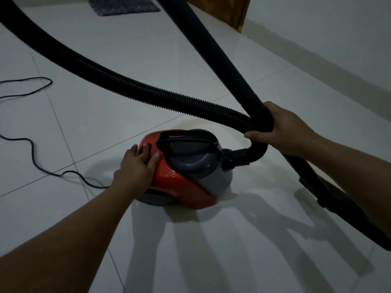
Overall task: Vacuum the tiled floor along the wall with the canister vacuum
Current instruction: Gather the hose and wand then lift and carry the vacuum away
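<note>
A red and grey canister vacuum [190,176] sits on the white tiled floor [211,250] in the middle of the view. My left hand [137,166] lies flat on its red rear top, fingers spread over a dark button. My right hand [283,130] is wrapped around the black wand [213,49] together with the ribbed black hose [127,85], where the two cross. The hose curves from the vacuum's front up to the upper left. The wand runs down to the right to the floor head [330,199], partly hidden behind my right forearm.
The black power cord [33,149] trails in loops over the tiles at the left, ending behind the vacuum. A white wall [328,28] runs along the right. A wooden door frame [239,13] stands at the top, and a dark mat [124,5] lies at the far top.
</note>
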